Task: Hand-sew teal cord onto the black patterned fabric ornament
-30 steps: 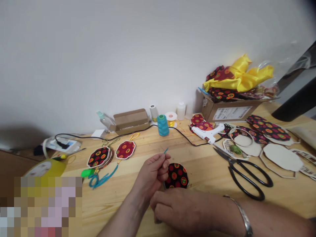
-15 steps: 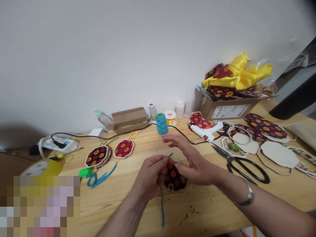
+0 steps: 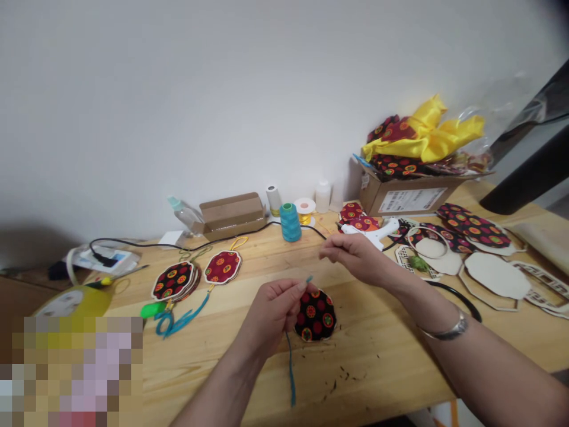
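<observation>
My left hand (image 3: 282,305) is closed in a pinch on a bundle of teal thread. One short end sticks up past the fingertips, and a long teal tail (image 3: 291,370) hangs down below onto the table. Against its fingers lies a black scalloped patch (image 3: 315,317) with red and orange round motifs. My right hand (image 3: 351,255), with a silver bracelet at the wrist, is raised farther back and to the right. Its fingers are curled together; what they hold, if anything, is too small to make out. It partly covers the white glue gun (image 3: 389,231) and the black-handled scissors (image 3: 462,296).
A teal thread cone (image 3: 290,224) stands behind my hands. Finished patterned pendants (image 3: 222,268) with teal tassels lie left. On the right are pale board shapes (image 3: 495,276) and a cardboard box (image 3: 413,198) of fabric. A black cord (image 3: 213,242) crosses the back. Dark scraps dot the front.
My right hand has risen from low beside my left wrist, past the left fingertips, and moved back and right over the scissors. My left hand keeps its pinch; the hanging teal tail has come into sight.
</observation>
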Tool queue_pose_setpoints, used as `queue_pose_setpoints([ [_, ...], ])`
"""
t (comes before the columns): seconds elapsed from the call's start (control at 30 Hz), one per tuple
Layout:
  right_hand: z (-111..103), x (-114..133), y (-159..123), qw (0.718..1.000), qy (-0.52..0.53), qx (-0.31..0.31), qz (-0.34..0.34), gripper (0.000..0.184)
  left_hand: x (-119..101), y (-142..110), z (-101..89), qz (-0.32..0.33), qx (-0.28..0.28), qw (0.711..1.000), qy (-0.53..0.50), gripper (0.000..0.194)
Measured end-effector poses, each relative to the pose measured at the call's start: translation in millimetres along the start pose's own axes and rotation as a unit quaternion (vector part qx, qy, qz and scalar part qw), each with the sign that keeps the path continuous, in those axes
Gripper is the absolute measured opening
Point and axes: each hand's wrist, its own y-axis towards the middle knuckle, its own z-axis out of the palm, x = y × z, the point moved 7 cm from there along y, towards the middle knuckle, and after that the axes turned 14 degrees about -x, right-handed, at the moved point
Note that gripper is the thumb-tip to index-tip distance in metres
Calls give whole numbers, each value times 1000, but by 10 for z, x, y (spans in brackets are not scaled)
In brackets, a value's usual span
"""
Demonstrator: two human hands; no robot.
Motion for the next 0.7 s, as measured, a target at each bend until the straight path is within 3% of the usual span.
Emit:
queue_pose_setpoints([
  [0.17,-90,-90,71,992,-93,-80,-27,22,41,28,-18,-15,-15,1000,-8,30],
  [0.23,-117,-40,72,980,-171,-91,-48,16,46,40,-34,-17,-26,999,-10,29],
  [0.33,-241,86,-35,963,-247,-95,-60,26,34,57,-68,-10,-44,999,-12,29],
  [0.4,-368,90,-215,951,-296,-74,-42,27,13,64,-90,4,-53,999,-12,30],
  [0.5,-593,-201,-644,888,-458,14,43,21,-10,66,-111,23,-64,998,-2,31],
  [0.57,-778,-389,-916,857,-512,8,65,20,-12,61,-109,27,-68,997,10,31],
  [0.7,-913,-650,-1232,856,-504,17,112,20,-38,36,-90,33,-82,996,27,29],
])
